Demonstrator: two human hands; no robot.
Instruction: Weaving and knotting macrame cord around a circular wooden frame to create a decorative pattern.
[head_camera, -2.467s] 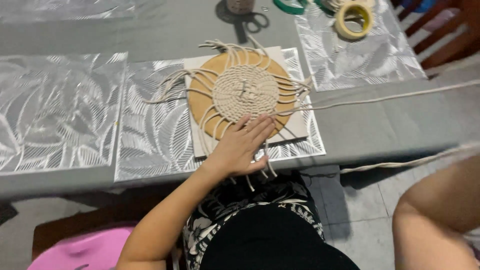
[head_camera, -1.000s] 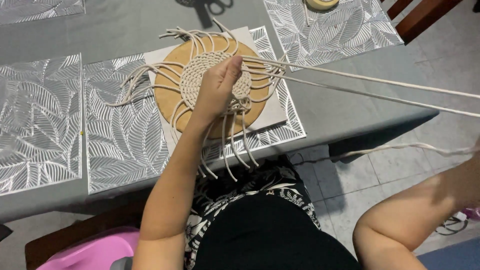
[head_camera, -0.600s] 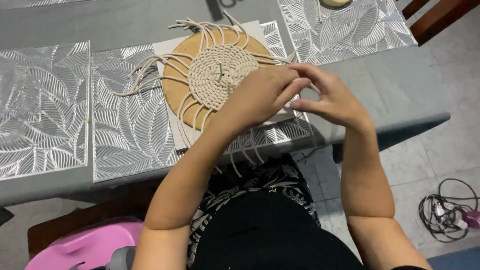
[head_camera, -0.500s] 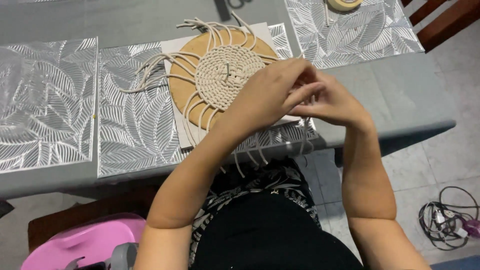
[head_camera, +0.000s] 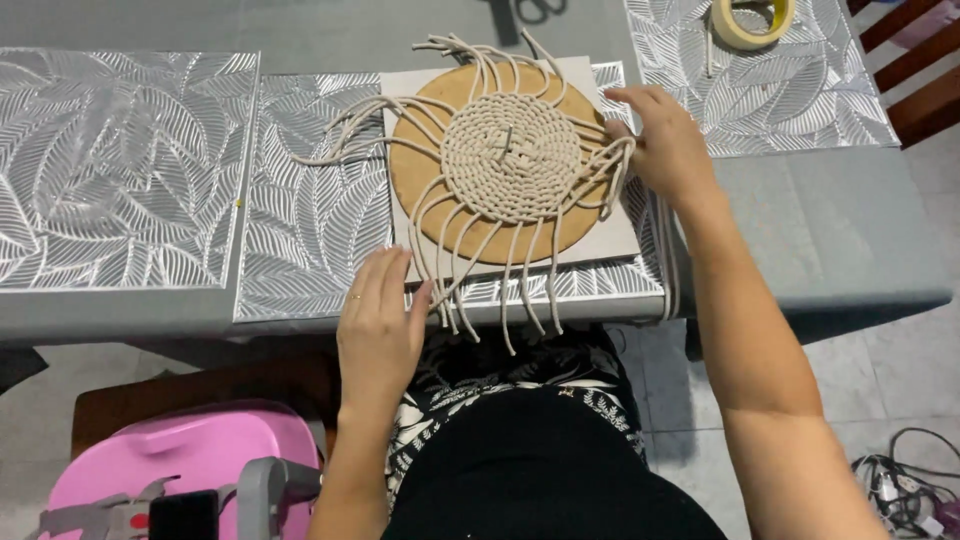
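head view: a round coil of cream rope lies in the middle of a round wooden board, which sits on a pale square card on the grey table. loose rope ends fan out from the coil all round; the lower ones hang over the table edge above the person's lap.

the left hand lies flat at the near edge of the table, fingers together and stretched out, palm down, beside the lower left corner of the card. the thumb touches one or two of the hanging ends, but it grips nothing.

the right hand rests at the right rim of the board, fingers loosely curled toward a bunch of rope ends there. the fingertips are on the strands – whether they pinch any cannot be told, since the back of the hand hides the grip. a long strand runs down from under this hand along the card's right side to the table edge.

silver leaf-patterned mats cover the table to the left, under the card and at the far right. a roll of tape and a pair of scissors are cut off by the top edge. a pink plastic thing sits at the lower left – half out of view – and a tangle of cables lies on the floor at the lower right.
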